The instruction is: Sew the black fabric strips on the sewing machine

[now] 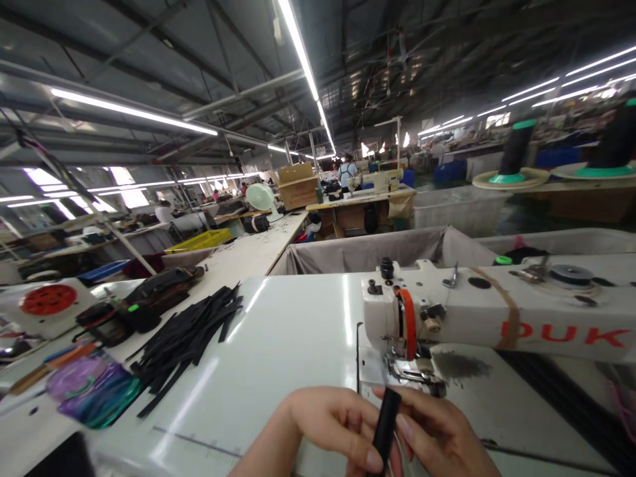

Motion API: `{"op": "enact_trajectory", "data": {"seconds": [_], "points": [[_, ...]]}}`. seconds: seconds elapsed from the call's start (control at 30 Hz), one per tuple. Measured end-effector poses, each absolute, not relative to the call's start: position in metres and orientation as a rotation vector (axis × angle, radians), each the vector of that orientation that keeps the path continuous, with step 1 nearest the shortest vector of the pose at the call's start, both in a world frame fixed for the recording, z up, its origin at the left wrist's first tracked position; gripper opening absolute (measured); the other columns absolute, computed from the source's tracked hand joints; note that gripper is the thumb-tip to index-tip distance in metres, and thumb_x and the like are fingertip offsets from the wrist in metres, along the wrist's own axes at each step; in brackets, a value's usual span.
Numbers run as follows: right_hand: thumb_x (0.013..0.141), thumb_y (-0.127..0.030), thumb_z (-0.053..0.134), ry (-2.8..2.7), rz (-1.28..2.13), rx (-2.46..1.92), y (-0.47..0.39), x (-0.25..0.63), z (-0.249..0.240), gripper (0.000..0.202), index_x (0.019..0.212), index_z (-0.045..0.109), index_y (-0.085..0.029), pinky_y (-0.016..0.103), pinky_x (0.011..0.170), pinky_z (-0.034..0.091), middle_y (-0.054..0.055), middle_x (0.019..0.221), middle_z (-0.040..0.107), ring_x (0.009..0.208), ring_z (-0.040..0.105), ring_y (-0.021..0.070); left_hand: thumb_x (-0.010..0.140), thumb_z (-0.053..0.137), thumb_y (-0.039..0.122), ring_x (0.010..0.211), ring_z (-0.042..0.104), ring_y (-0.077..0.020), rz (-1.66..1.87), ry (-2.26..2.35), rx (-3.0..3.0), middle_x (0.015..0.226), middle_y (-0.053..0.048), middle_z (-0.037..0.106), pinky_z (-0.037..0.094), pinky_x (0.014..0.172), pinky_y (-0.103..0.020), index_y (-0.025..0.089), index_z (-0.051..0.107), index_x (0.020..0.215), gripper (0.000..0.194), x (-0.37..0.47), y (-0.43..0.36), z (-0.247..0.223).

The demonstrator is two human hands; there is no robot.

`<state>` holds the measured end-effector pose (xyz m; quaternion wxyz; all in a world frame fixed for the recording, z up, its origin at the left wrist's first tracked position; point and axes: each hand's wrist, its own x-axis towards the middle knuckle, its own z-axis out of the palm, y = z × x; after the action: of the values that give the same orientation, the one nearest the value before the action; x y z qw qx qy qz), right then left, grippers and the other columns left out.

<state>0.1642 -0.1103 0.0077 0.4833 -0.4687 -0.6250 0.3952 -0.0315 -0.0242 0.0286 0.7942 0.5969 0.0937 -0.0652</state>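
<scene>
A short black strip [386,430] stands tilted between my two hands, just in front of the white sewing machine [467,311]. My left hand [338,424] has its thumb and fingers closed on the strip's lower part. On the other side, my right hand [434,430] pinches the strip near its upper part. The needle and presser foot area [415,374] lies just beyond my fingertips. To the left, a loose pile of black strips [191,338] rests on the pale tabletop [293,331].
A purple and teal bag [92,387] lies at the left edge. Behind the table are a grey cloth-lined bin [368,253], a green fan [262,199] and a cardboard box [298,187]. Thread cones [518,152] stand at the right. A person [346,172] is far back.
</scene>
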Motion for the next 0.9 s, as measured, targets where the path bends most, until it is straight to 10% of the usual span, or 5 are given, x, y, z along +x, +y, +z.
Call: {"op": "enact_trajectory", "data": {"seconds": [0.2, 0.4, 0.9], "points": [[0.091, -0.048, 0.049, -1.651, 0.999, -1.12, -0.106, 0.168, 0.017, 0.041, 0.113, 0.071, -0.021, 0.031, 0.074, 0.056, 0.009, 0.087, 0.073, 0.081, 0.069, 0.023, 0.074, 0.073, 0.057, 0.049, 0.06, -0.0123, -0.214, 0.155, 1.212, 0.089, -0.01, 0.069, 0.051, 0.047, -0.025, 0.007, 0.061, 0.114, 0.065, -0.033, -0.025, 0.036], [0.092, -0.049, 0.048, -1.553, 1.104, -1.031, -0.106, 0.167, 0.018, 0.038, 0.078, 0.067, -0.019, 0.023, 0.053, 0.047, 0.001, 0.059, 0.057, 0.054, 0.054, 0.0132, 0.068, 0.08, 0.053, 0.05, 0.063, -0.0138, -0.197, 0.181, 1.129, 0.079, -0.006, 0.068, 0.052, 0.044, -0.023, 0.008, 0.063, 0.103, 0.06, -0.031, -0.027, 0.038], [0.09, -0.044, 0.054, -1.478, 1.308, -0.94, -0.106, 0.175, 0.002, 0.028, 0.102, 0.064, -0.022, 0.025, 0.053, 0.044, 0.0, 0.067, 0.056, 0.057, 0.052, 0.0136, 0.053, 0.088, 0.049, 0.035, 0.05, -0.007, 0.002, 0.461, 1.274, 0.052, 0.006, 0.059, 0.041, 0.034, -0.016, 0.01, 0.066, 0.096, 0.063, -0.031, -0.032, 0.043]]}}
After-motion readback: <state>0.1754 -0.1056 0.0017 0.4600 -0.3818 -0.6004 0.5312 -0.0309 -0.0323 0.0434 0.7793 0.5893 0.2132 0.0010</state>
